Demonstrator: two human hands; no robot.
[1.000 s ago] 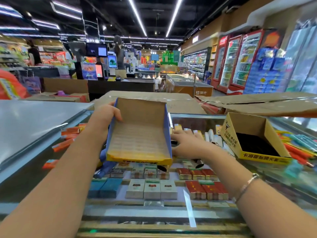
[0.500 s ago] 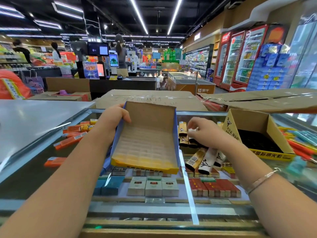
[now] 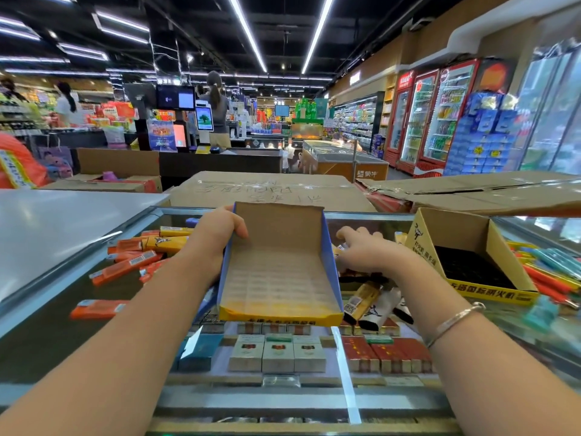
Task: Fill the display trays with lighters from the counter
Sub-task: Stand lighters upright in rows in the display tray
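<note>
My left hand [image 3: 217, 234] grips the left wall of an empty cardboard display tray [image 3: 276, 278] with blue sides and a yellow front lip, held tilted over the glass counter [image 3: 47, 341]. Just right of the tray, my right hand [image 3: 367, 250] is palm down, its fingers curled over a bunch of lighters. More gold, white and black lighters [image 3: 361, 298] lie loose below that hand. Orange and yellow lighters [image 3: 125, 267] are scattered on the glass to the left.
A second yellow display tray [image 3: 421, 237] with a dark inside stands at the right, with teal and orange lighters [image 3: 553, 262] beyond it. Cigarette packs [image 3: 276, 352] show under the glass. Large cardboard boxes [image 3: 267, 190] line the counter's far edge.
My right hand has moved from beside the tray's right wall up and back onto the pile of lighters. The tray in my left hand has lifted and tilted slightly.
</note>
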